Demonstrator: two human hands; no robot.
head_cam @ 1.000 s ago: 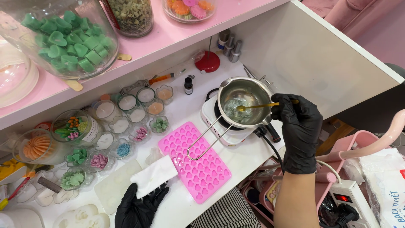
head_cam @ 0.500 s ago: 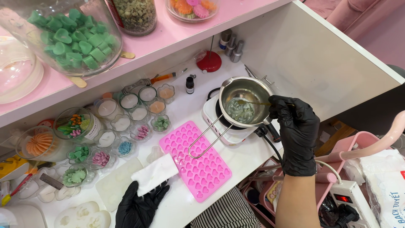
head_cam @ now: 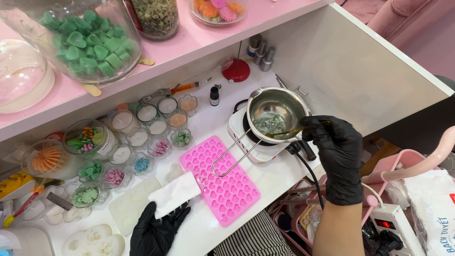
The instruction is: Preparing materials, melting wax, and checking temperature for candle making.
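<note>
My right hand (head_cam: 337, 151), in a black glove, holds a thin stick (head_cam: 288, 132) whose tip dips into greenish wax in a small steel melting pot (head_cam: 276, 114). The pot sits on a white hot plate (head_cam: 258, 147), its wire handle (head_cam: 231, 156) reaching over a pink heart-cavity silicone mould (head_cam: 220, 182). My left hand (head_cam: 154, 231), also gloved, rests at the near edge of the counter on a folded white tissue (head_cam: 174, 194), just left of the mould.
Several small glass cups of candles and wax flowers (head_cam: 142, 137) crowd the counter's left. A pink shelf (head_cam: 189, 45) above carries a jar of green wax hearts (head_cam: 87, 40). A white partition (head_cam: 360, 71) stands right; a power strip (head_cam: 393, 227) and pink basket (head_cam: 379, 175) lie below it.
The right hand has shifted the stick a little within the pot, as in stirring. The left hand stays on the tissue.
</note>
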